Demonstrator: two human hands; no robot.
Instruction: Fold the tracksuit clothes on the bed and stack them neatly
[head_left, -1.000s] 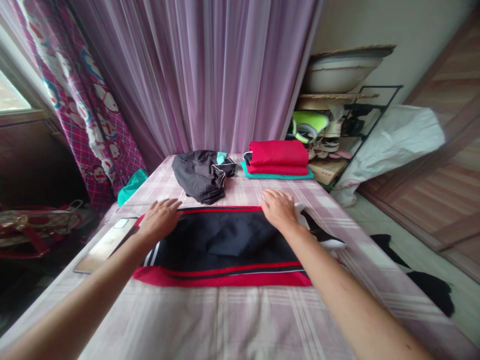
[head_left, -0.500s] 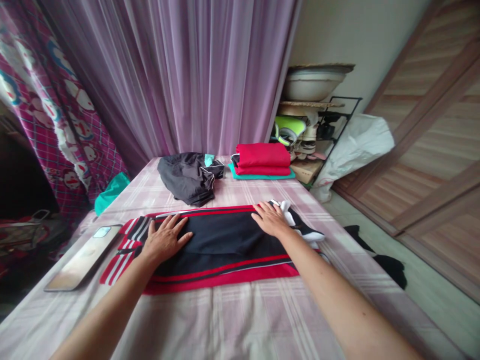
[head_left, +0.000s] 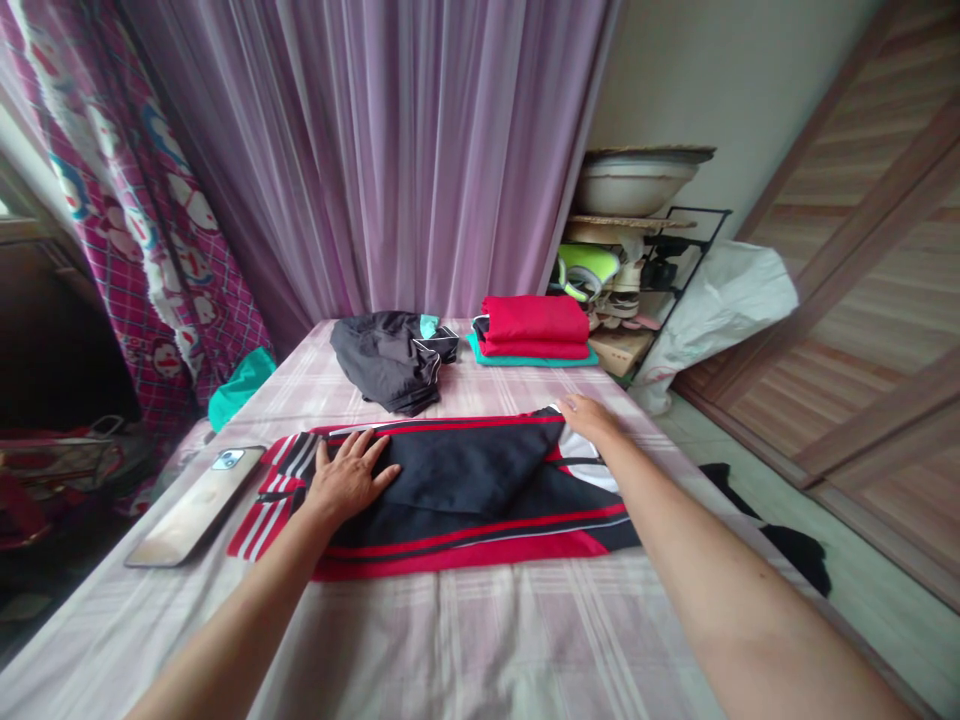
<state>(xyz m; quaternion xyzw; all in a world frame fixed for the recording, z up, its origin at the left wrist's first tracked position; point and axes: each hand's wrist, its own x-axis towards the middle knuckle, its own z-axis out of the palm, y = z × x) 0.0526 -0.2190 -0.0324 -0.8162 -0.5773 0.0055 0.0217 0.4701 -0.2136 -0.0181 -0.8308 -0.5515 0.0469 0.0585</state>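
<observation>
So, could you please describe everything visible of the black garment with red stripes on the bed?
The black garment with red stripes looks like soft sports fabric: red bands along its near and far edges, thin white piping, red-and-white striped trim at its left end. It lies flat across the pink checked bed sheet, a black flap folded over its middle. The left hand presses flat on it; the right hand touches its far right corner.

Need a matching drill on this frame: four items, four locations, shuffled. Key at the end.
1. phone
2. folded red stack
3. crumpled dark garment
4. left hand

A. far end, rightmost
B. flat on the black-and-red garment
C. near the left edge of the plaid sheet
D. far end, just left of the red stack

Pairs: 1-C, 2-A, 3-D, 4-B
</observation>
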